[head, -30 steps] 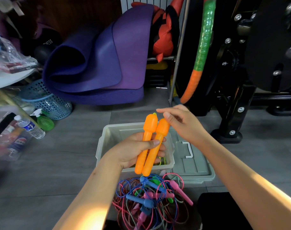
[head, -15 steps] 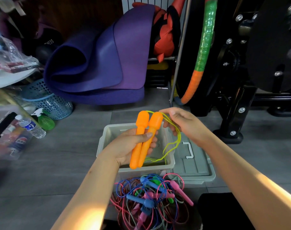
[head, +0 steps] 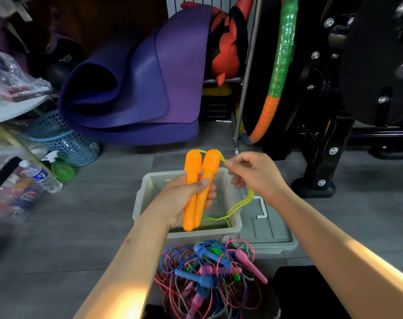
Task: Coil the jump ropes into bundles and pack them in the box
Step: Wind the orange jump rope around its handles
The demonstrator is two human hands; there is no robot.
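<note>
At my nine o'clock, a bottle (head: 41, 176) and blue basket (head: 64, 139) sit on the grey floor. At centre, my left hand (head: 184, 199) grips two orange handles (head: 199, 187) upright and side by side over the open box (head: 232, 217). My right hand (head: 253, 176) pinches the yellow cord (head: 239, 207) just beside the handle tops; the cord trails down into the box. At six o'clock, a tangle of ropes (head: 209, 279) lies on the floor, touching the box front. The lid (head: 269, 231) lies flat at the box's three o'clock.
</note>
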